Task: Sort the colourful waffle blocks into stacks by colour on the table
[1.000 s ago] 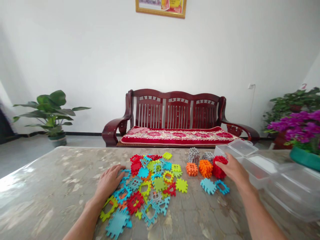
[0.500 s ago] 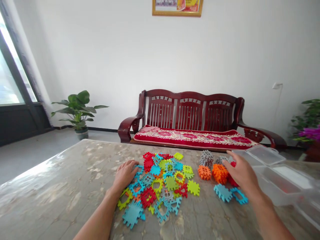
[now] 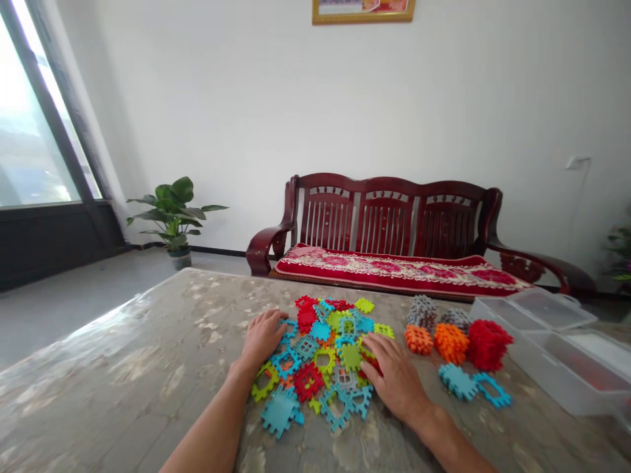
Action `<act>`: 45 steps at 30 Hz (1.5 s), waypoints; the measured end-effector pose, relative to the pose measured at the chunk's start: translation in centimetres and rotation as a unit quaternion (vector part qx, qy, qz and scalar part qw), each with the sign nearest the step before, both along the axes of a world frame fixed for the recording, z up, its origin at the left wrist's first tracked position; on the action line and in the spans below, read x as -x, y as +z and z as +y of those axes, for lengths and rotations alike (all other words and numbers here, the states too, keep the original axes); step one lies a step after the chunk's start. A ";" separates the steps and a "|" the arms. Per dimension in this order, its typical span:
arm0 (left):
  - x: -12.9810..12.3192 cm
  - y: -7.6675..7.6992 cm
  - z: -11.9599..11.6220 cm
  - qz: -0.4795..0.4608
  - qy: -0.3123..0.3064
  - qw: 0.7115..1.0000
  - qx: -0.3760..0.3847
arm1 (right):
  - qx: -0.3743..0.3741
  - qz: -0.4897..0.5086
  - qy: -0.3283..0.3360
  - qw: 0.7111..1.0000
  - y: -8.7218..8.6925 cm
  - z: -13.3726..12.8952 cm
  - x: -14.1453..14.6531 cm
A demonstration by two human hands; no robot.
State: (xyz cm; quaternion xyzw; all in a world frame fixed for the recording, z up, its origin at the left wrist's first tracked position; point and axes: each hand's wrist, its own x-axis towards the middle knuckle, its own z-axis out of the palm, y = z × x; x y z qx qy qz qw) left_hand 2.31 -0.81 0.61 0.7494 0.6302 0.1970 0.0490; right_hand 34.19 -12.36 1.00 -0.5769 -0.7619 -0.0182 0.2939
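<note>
Mottled worktop [image 3: 162,368] before a carved wooden settee [image 3: 384,217]; left grip [image 3: 263,338] and right grip [image 3: 394,373], fingers apart, at interlocking plastic tiles [image 3: 351,357]

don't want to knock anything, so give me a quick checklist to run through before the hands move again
1. Left hand at the left edge of the loose pile: ok.
2. Right hand over the pile's right side: ok.
3. Right hand's hold on a piece: cannot tell, its fingertips are among the pieces.
4. Red stack apart from the right hand: ok.
5. Loose pile all one colour: not ok, blue, red and green pieces are mixed.
6. Whole clear container in view: not ok, the picture's edge cuts it off.
</note>
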 end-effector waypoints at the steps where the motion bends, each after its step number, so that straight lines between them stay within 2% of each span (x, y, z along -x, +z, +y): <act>1: 0.0 0.1 -0.1 0.000 0.000 1.000 0.000 | 0.000 -0.006 -0.001 1.000 -0.2 0.0 -0.1; 9: -0.1 0.1 -0.1 0.000 0.002 1.000 0.001 | -0.017 -0.016 0.003 1.000 -1.4 0.3 -0.2; 24: 0.1 -0.1 0.2 -0.013 0.007 1.000 0.008 | -0.028 -0.003 0.000 1.000 -1.2 0.3 -0.1; 34: 0.0 0.0 0.0 -0.002 0.011 1.000 0.008 | -0.060 0.036 0.005 0.998 -0.8 0.7 0.0; 39: -0.1 0.1 -0.2 -0.001 0.010 1.000 -0.001 | -0.030 0.022 0.039 0.999 1.3 3.5 1.5; 45: -0.2 0.2 -0.2 -0.009 0.009 1.000 0.006 | 0.056 -0.021 0.014 0.998 4.1 10.1 4.3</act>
